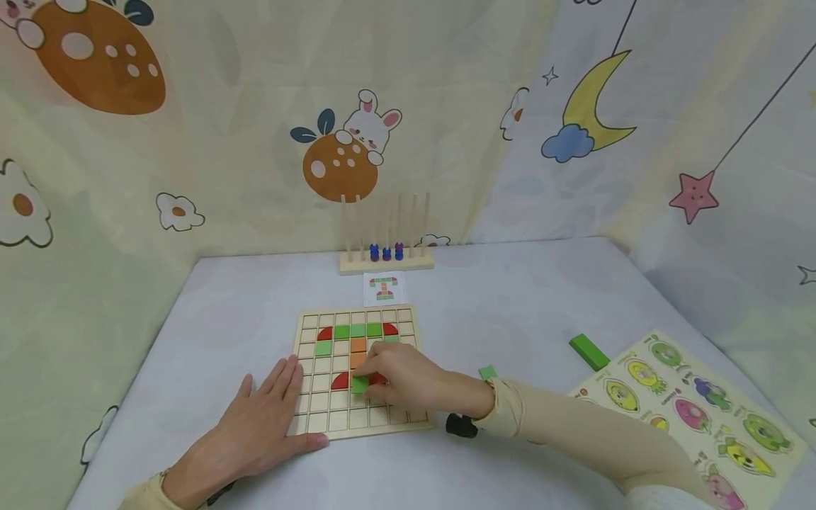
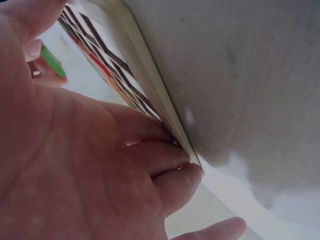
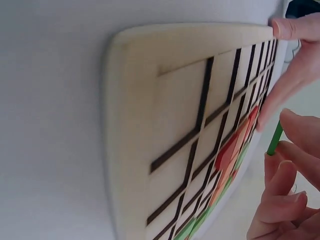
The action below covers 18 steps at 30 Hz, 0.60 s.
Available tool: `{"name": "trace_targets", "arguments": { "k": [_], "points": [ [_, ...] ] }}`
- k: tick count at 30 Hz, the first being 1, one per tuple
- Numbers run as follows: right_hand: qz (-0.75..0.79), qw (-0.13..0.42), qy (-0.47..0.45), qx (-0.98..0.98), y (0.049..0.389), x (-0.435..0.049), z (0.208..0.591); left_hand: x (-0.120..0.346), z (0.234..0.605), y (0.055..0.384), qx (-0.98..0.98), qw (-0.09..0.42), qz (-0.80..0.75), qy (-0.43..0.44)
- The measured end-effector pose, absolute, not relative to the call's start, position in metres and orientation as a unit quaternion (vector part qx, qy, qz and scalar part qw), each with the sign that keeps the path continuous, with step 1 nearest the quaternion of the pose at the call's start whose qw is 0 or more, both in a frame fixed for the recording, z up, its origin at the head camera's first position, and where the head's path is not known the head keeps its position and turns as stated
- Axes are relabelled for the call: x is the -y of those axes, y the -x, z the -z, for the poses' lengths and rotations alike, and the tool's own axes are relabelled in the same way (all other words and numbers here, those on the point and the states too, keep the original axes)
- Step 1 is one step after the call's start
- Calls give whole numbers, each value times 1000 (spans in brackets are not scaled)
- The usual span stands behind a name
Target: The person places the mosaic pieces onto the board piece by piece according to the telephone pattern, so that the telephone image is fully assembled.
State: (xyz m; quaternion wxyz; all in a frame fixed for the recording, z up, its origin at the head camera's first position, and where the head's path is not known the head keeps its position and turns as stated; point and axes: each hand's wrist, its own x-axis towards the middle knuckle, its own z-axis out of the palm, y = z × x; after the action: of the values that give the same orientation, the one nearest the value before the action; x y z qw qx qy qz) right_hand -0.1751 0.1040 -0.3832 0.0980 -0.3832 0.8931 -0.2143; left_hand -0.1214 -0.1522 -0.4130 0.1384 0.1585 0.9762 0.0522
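Observation:
A wooden grid board [image 1: 338, 419] lies on the table, with green square tiles [image 1: 358, 330], orange tiles [image 1: 358, 345] and red quarter-round tiles [image 1: 341, 382] in its cells. My right hand [image 1: 411, 375] pinches a green square tile [image 1: 360, 384] between thumb and fingers over the lower middle cells. In the right wrist view that tile [image 3: 275, 137] shows edge-on, apart from the board. Part of the pattern is hidden under my right hand. My left hand [image 1: 261, 428] rests at the board's left edge, fingers stretched out and touching the rim, thumb near the front corner.
Behind the board lies a pattern card [image 1: 384, 288], then a peg stand [image 1: 385, 263] with several blue and purple beads. On the right are a green block [image 1: 589, 352] and a fruit picture board [image 1: 685, 397]. A loose green tile [image 1: 487, 372] lies beside my right wrist.

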Motion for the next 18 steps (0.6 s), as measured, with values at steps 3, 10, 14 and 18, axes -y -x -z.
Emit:
{"name": "trace_targets", "arguments": {
  "k": [3,10,14,18],
  "points": [
    [192,102,392,-894,174,-91,386,153,413,122,-976,140,-50,-160],
    [155,109,424,-885,174,-73,395,153,414,123,-976,143,-50,-159],
    [146,112,430,-884,177,-69,394,153,414,122,-976,136,-48,-166],
    [153,122,422,-885,180,-65,393,153,413,122,-976,129,-47,-170]
  ]
}}
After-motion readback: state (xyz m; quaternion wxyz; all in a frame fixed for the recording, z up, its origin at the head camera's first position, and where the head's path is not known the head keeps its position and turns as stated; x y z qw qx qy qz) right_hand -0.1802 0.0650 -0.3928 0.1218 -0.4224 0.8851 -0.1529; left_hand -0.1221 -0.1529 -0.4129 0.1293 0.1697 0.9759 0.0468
